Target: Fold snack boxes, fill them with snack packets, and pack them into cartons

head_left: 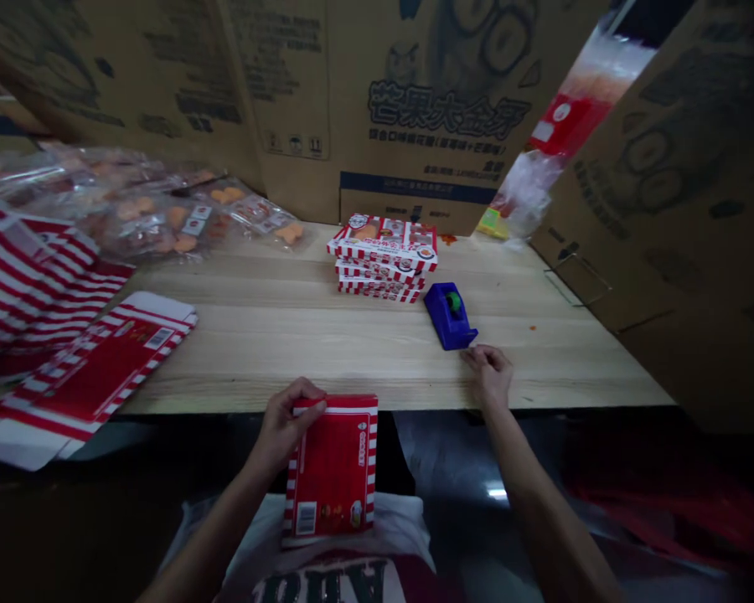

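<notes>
My left hand [289, 423] is closed around the upper left corner of a red box with striped red and white edges [336, 469]. The box tilts over my lap at the table's front edge, its printed side with a barcode facing me. My right hand [493, 373] pinches at the front cutting end of a blue tape dispenser [446, 322], which holds a green-cored roll. The clear tape between my fingertips hardly shows. Behind the dispenser stands a stack of several striped candy boxes [382, 251].
Flattened striped cartons [110, 360] lie at the left, overhanging the table [245, 335]. Clear bags of orange candies [157, 219] are heaped behind them. Large cardboard boxes [302, 100] wall the back and right. Plastic packaging [528, 188] hangs in the right gap.
</notes>
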`<act>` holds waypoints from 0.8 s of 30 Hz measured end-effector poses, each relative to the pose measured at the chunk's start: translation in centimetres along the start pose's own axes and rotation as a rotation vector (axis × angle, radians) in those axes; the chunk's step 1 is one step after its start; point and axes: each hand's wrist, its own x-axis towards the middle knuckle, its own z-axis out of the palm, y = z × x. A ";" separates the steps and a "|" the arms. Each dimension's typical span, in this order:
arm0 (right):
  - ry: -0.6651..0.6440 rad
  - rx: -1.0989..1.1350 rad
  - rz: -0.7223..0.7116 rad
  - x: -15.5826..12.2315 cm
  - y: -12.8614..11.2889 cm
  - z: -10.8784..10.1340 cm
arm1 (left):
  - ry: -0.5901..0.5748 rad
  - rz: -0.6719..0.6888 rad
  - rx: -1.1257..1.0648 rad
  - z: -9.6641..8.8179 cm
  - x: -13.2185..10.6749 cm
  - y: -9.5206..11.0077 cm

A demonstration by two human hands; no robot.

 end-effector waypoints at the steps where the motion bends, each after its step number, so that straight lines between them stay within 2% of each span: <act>1: -0.014 0.015 0.020 -0.6 -0.8 0.2 | 0.007 -0.002 -0.001 0.1 0.0 0.0; 3: -0.163 0.038 0.066 -1.9 -3.2 1.1 | 0.012 0.003 -0.003 0.2 0.1 0.1; 4: -0.325 0.023 0.074 -2.6 -4.8 2.0 | 0.006 0.009 -0.005 0.3 0.1 0.1; 6: -0.785 -0.061 0.027 -3.7 -8.2 4.5 | -0.032 0.022 -0.012 0.6 0.3 0.3; 8: -1.249 -0.193 -0.125 -4.6 -11.5 7.6 | -0.075 0.037 -0.018 0.9 0.3 0.6; 9: -1.437 -0.246 -0.207 -4.9 -12.9 9.1 | -0.088 0.045 -0.015 1.0 0.3 0.8; 11: -1.684 -0.361 -0.367 -5.5 -14.9 11.9 | -0.111 0.057 -0.003 1.2 0.2 1.2; 12: -1.760 -0.432 -0.443 -5.9 -15.5 12.9 | -0.119 0.063 0.004 1.3 0.2 1.4; 14: -1.819 -0.596 -0.585 -6.5 -16.1 14.4 | -0.126 0.074 0.009 1.3 0.0 1.5; 16: -1.788 -0.764 -0.695 -7.1 -16.2 15.0 | -0.119 0.085 0.014 1.2 -0.1 1.5; 18: -1.727 -0.884 -0.746 -7.4 -16.2 15.4 | -0.115 0.095 0.027 1.1 -0.1 1.4; 21: -1.722 -0.909 -0.667 -6.9 -15.7 16.0 | -0.113 0.098 0.039 1.1 -0.2 1.2; 22: -1.753 -0.878 -0.588 -6.5 -15.3 16.3 | -0.113 0.093 0.037 1.1 -0.2 1.2; 24: -1.859 -0.771 -0.312 -5.8 -14.2 16.8 | -0.119 0.098 0.035 1.0 -0.3 1.3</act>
